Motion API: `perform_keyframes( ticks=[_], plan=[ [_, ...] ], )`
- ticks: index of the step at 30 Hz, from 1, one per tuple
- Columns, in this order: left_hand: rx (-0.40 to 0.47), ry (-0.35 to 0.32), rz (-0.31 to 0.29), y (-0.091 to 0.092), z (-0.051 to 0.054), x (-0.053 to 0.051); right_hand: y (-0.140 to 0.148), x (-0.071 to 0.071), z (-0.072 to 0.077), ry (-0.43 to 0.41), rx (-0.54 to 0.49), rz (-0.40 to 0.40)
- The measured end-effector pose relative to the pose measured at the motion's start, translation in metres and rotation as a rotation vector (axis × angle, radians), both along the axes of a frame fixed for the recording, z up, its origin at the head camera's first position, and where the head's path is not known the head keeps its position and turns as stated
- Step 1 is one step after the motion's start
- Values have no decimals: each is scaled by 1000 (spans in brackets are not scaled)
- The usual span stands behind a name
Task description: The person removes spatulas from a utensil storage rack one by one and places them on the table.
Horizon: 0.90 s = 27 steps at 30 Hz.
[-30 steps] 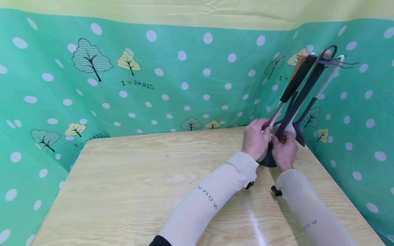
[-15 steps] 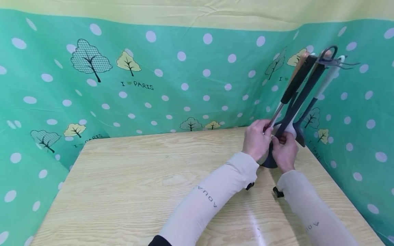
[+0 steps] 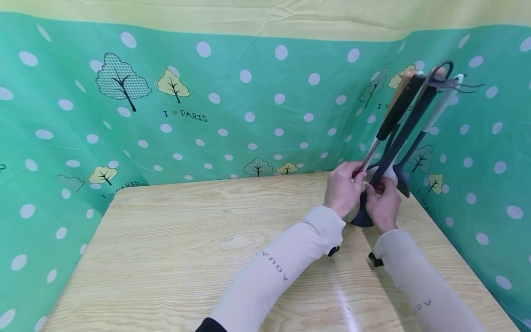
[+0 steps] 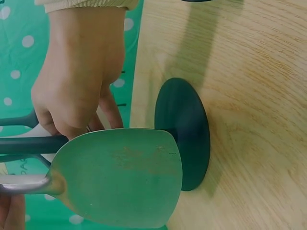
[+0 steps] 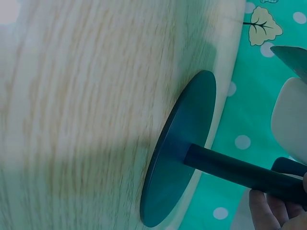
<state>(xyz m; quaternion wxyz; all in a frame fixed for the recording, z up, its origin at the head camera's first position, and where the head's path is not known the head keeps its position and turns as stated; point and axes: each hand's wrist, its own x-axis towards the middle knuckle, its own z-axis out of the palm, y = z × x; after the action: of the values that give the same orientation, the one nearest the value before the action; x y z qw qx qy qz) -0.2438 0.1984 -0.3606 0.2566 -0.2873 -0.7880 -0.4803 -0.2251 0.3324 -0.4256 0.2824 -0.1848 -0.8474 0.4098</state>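
A dark utensil rack (image 3: 408, 122) with a round base (image 3: 362, 217) stands on the table at the right, with several kitchen utensils hanging from its top hooks. My left hand (image 3: 343, 190) pinches the metal shaft of a black-handled spatula (image 3: 396, 110). In the left wrist view the broad metal blade (image 4: 120, 177) hangs in front of the rack's post, and left fingertips (image 4: 14, 213) show by the shaft. My right hand (image 3: 383, 204) grips the post (image 5: 230, 170) below the hanging utensils; in the right wrist view its fingers (image 5: 261, 211) curl at the post. The blade hides part of that grip.
A white-handled utensil (image 3: 444, 103) with a dark head hangs on the rack's right side. A white utensil head (image 5: 290, 117) hangs close to the right hand. Green dotted cloth (image 3: 228, 106) surrounds the wooden table (image 3: 186, 249) at the back and sides.
Both hands stay almost in place at the rack. The left forearm has shifted very slightly left; the utensils hang as before.
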Motion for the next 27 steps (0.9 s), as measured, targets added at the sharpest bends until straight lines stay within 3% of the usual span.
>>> perform_keyframes(
  ticks=[17, 27],
  plan=[
    [32, -9, -39, -11, -2, 4, -3, 6, 0, -26, -11, 61],
    [40, -10, -44, -16, -6, 5, -6, 7, -4, -1, 19, 66]
  ],
)
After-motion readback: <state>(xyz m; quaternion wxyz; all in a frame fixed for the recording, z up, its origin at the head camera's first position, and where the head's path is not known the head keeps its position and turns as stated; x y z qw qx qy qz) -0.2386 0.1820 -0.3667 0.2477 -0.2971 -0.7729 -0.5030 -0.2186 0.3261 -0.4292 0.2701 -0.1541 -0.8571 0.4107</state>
